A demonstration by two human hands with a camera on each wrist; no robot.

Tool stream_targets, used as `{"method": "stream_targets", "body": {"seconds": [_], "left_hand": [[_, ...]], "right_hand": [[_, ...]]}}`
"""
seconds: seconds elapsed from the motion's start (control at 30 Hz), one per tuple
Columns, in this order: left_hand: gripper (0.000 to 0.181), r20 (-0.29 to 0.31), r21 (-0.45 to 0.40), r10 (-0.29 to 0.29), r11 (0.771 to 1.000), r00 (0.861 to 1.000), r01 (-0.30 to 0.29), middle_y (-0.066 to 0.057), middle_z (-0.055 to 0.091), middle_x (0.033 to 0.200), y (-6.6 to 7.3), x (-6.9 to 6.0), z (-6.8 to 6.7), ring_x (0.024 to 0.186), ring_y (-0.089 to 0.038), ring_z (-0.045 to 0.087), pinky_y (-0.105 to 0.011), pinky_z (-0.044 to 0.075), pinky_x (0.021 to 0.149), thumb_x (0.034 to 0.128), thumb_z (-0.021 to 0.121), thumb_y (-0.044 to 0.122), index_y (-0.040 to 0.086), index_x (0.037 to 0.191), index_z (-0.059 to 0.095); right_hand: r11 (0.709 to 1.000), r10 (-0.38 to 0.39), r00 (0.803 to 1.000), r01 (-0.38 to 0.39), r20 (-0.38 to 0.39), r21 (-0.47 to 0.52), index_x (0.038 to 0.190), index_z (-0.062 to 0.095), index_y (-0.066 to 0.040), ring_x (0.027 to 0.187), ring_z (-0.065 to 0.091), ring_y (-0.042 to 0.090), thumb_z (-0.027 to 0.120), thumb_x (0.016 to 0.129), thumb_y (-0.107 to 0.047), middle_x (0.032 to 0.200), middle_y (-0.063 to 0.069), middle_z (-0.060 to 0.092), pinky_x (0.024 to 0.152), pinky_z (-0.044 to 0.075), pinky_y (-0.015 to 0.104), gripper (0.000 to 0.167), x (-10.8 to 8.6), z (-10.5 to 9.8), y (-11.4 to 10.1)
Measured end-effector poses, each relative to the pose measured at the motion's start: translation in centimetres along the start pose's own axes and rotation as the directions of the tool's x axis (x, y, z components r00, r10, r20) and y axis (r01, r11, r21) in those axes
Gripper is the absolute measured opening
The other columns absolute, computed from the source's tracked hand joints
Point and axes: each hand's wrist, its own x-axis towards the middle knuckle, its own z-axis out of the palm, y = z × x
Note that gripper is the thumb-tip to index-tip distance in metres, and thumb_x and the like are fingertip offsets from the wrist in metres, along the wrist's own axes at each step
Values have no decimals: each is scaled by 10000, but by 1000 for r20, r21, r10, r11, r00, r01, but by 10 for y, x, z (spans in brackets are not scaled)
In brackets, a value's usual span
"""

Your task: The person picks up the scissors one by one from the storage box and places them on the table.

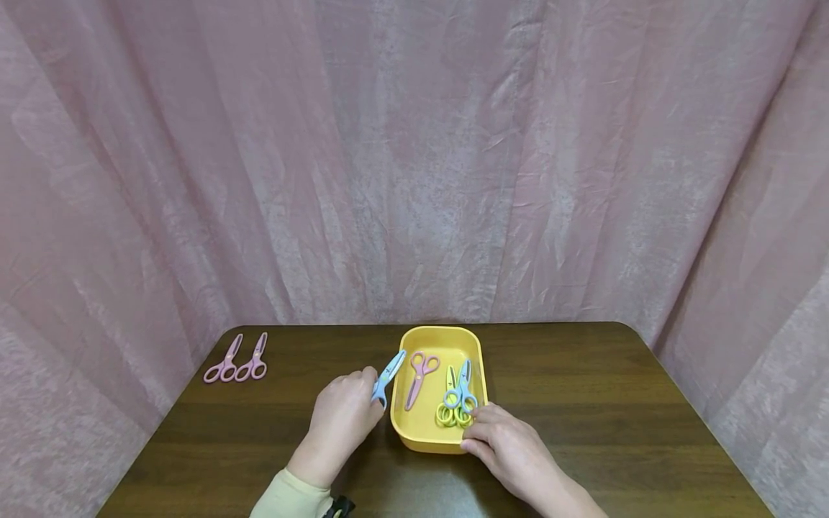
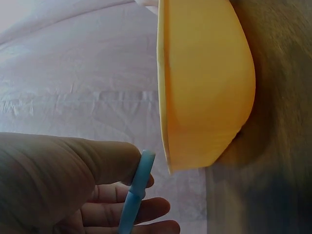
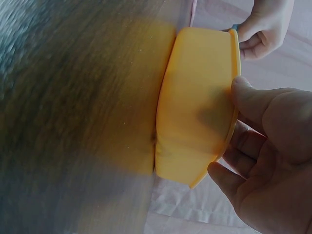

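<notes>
Two pink safety scissors (image 1: 229,357) well L of yellow bin (image 1: 430,446). L hand (image 1: 347,406) pinching blue scissors (image 1: 389,370) at bin's L rim. In bin: pink pair (image 1: 415,388) on L; 2nd blue pair (image 1: 463,387) over lime pair (image 1: 450,381) on R. R hand (image 1: 512,442) gripping bin's near-R rim. Step prob. scissors xfer, in/out unclear; next needs rim clearance, bin steady.

Pink curtains (image 1: 414,158), apparently velvet, hang behind 1 dark wooden table (image 1: 602,403).

Head looks down; wrist views share tub (image 2: 209,87) close-up.
</notes>
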Motion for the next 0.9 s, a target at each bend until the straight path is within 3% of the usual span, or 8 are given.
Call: {"method": "stream_targets", "body": {"seconds": [0.63, 0.9], "left_hand": [[382, 95, 46, -33, 999, 995, 29, 14, 521, 605, -15, -7, -2, 480, -244, 531, -443, 436, 438, 680, 869, 41, 135, 760, 507], [319, 232, 67, -90, 995, 969, 77, -9, 546, 647, -23, -9, 6, 520, -206, 518, -444, 458, 472, 723, 857, 58, 110, 812, 555]], "right_hand": [[1000, 13, 1000, -13, 10, 5, 819, 748, -249, 1115, 705, 150, 881, 923, -224, 977, -146, 710, 931, 613, 402, 171, 0, -1, 0], [1000, -10, 1000, 10, -7, 5, 813, 743, -252, 1113, 714, 169, 887, 917, -221, 963, -146, 711, 935, 611, 399, 180, 0, 1, 1]]}}
